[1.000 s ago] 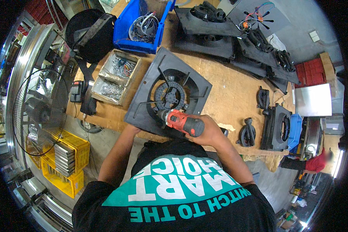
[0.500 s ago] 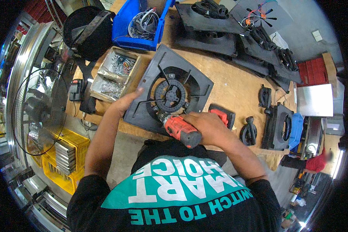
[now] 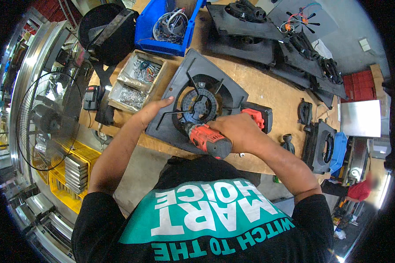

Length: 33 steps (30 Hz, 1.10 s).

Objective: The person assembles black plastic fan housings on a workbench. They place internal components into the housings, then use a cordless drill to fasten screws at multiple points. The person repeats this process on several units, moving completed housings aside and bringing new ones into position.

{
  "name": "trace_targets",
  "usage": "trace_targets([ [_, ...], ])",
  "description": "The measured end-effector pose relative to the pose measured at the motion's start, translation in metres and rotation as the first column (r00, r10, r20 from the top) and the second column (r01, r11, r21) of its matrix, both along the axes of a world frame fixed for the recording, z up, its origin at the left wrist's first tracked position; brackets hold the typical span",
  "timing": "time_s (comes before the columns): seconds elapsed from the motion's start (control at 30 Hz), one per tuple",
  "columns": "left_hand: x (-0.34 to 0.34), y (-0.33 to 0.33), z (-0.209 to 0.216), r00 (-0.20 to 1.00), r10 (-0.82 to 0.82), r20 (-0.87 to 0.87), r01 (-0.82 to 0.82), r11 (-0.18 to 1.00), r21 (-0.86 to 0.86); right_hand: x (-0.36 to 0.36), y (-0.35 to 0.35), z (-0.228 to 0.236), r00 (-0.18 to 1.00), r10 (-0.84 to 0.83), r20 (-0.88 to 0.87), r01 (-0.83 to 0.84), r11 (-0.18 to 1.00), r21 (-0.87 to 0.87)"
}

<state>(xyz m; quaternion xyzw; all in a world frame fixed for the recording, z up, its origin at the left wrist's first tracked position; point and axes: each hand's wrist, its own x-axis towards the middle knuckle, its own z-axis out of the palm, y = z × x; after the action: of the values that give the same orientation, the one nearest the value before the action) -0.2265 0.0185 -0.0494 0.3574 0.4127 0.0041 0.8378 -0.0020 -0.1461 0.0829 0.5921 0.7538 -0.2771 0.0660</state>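
A dark square gas stove plate [image 3: 184, 72] lies on the wooden bench in front of me, with a round burner [image 3: 199, 106] and thin pan-support arms at its middle. My left hand [image 3: 152, 111] grips the plate's left edge, thumb on top and the other fingers mostly hidden. In my right hand [image 3: 238, 131] is a red and black cordless drill [image 3: 206, 138], its battery end pointing right. The drill's nose reaches the near side of the burner; its tip is hard to make out.
Behind the plate stand a blue bin [image 3: 162, 46] of wires and a divided box [image 3: 138, 81] of screws. More black stove plates [image 3: 245, 44] are stacked at the back right. A battery charger [image 3: 91, 97] sits left, near a fan [image 3: 48, 120]. A person [image 3: 359, 190] is far right.
The whole view has shifted slightly. My left hand keeps its place on the plate's edge, and the drill stays at the near side of the burner in my right hand.
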Motion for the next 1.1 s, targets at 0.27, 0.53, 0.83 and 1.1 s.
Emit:
trace_targets([
  [0.27,-0.003,-0.022,0.001,0.994,0.077,0.077,-0.083,0.994,0.069,0.019,-0.022,-0.014,0.986,-0.021,-0.167,0.041,0.992,0.12],
  [0.53,-0.002,-0.1,-0.039,0.972,0.22,-0.086,-0.161,0.884,0.44,0.063,-0.07,0.025,0.937,-0.061,-0.343,0.097,0.991,0.089],
  [0.83,-0.085,-0.049,-0.074,0.81,0.215,-0.545,0.521,0.161,0.838,0.056,-0.131,-0.016,0.526,-0.548,-0.651,0.775,0.624,0.101],
  [1.1,-0.056,-0.052,-0.064,0.934,0.119,-0.337,0.271,0.378,0.885,0.062,-0.056,-0.03,0.227,-0.724,-0.651,0.806,0.515,-0.291],
])
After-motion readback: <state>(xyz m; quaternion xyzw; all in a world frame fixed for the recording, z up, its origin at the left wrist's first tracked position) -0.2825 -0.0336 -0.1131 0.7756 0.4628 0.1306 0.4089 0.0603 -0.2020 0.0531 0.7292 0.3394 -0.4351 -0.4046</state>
